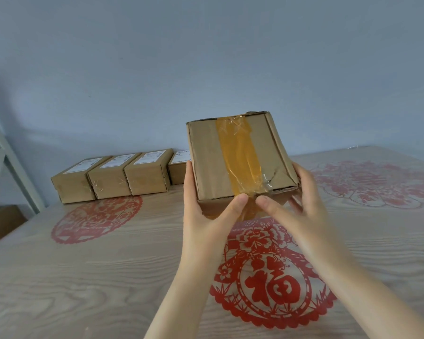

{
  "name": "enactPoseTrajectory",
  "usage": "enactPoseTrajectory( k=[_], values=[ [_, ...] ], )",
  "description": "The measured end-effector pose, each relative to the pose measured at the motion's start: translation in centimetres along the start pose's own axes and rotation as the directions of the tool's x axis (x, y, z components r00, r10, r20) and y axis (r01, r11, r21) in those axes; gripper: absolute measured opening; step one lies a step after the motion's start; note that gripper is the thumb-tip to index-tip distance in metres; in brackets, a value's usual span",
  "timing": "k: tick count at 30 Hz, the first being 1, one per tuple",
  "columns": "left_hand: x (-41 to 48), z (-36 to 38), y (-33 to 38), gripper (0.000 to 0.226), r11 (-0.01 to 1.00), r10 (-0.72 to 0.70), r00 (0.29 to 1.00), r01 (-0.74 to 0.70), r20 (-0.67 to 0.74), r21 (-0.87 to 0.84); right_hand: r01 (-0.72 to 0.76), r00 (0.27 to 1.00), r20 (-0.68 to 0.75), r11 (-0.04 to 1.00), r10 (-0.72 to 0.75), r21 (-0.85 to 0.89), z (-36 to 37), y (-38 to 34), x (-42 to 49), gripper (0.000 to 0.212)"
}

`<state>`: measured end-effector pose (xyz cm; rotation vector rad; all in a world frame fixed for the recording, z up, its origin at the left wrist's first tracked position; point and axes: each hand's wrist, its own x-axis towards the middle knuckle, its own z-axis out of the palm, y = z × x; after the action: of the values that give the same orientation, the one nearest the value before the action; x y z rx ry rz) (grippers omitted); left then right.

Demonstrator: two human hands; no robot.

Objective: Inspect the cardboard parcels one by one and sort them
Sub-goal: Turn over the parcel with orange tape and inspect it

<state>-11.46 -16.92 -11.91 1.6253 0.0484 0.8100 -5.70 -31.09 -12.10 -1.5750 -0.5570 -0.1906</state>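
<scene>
I hold a cardboard parcel (206, 157) up above the table, its broad face tilted toward me. A yellow tape strip runs down its middle, and the cardboard is torn and dented near the lower right corner. My left hand (206, 206) grips its left side, thumb on the near edge. My right hand (296, 199) grips the right side, thumb next to the left thumb. A row of several labelled parcels (113, 177) stands at the back left of the table, against the wall; the rightmost is partly hidden behind the held parcel.
The wooden table (83, 277) carries red paper-cut decorations: one at the left (96, 218), one under my arms (272, 285), one at the far right (370, 182). A white metal frame (8, 157) stands off the table's left edge. A blue wall is behind.
</scene>
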Motion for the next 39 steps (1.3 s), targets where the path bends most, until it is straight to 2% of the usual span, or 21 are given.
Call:
enactPoseTrajectory(
  k=[8,12,17,22,25,28,33,39],
  values=[
    [0.1,0.1,0.5,0.105,0.999,-0.009,1.000,0.009,-0.012,-0.034,0.086,0.995,-0.048,0.990,-0.092,-0.111,0.2,0.7,-0.1,0.077],
    [0.3,-0.3,0.5,0.110,0.999,-0.010,0.999,0.008,-0.042,-0.049,0.126,0.989,-0.066,0.983,-0.136,-0.135,0.4,0.4,-0.2,0.076],
    [0.2,-0.3,-0.1,0.104,0.999,-0.024,0.999,0.025,-0.037,0.035,0.138,0.982,-0.111,0.983,-0.151,-0.119,0.2,1.2,0.1,0.070],
    [0.5,-0.7,0.1,0.100,0.999,-0.033,0.994,0.036,-0.108,0.021,0.138,0.984,-0.092,0.980,-0.152,-0.145,0.3,1.2,-0.1,0.077],
    [0.4,-0.7,0.5,0.098,0.999,-0.044,0.992,0.042,-0.121,-0.016,0.132,0.987,-0.080,0.985,-0.141,-0.111,0.1,0.6,0.0,0.060],
    [0.1,-0.2,0.8,0.093,0.998,-0.066,0.991,0.067,-0.117,0.009,0.112,0.988,-0.101,0.992,-0.118,-0.055,-0.4,0.0,0.1,0.051],
    [0.5,-0.9,0.7,0.083,0.989,-0.148,0.980,0.148,-0.135,-0.013,0.092,0.991,-0.097,0.996,-0.091,0.012,-0.6,0.0,0.2,0.055],
    [0.2,-0.7,1.0,0.082,0.994,-0.111,0.993,0.111,-0.041,0.002,0.057,0.992,-0.115,0.998,-0.054,0.030,-0.5,0.3,0.3,0.052]
  ],
)
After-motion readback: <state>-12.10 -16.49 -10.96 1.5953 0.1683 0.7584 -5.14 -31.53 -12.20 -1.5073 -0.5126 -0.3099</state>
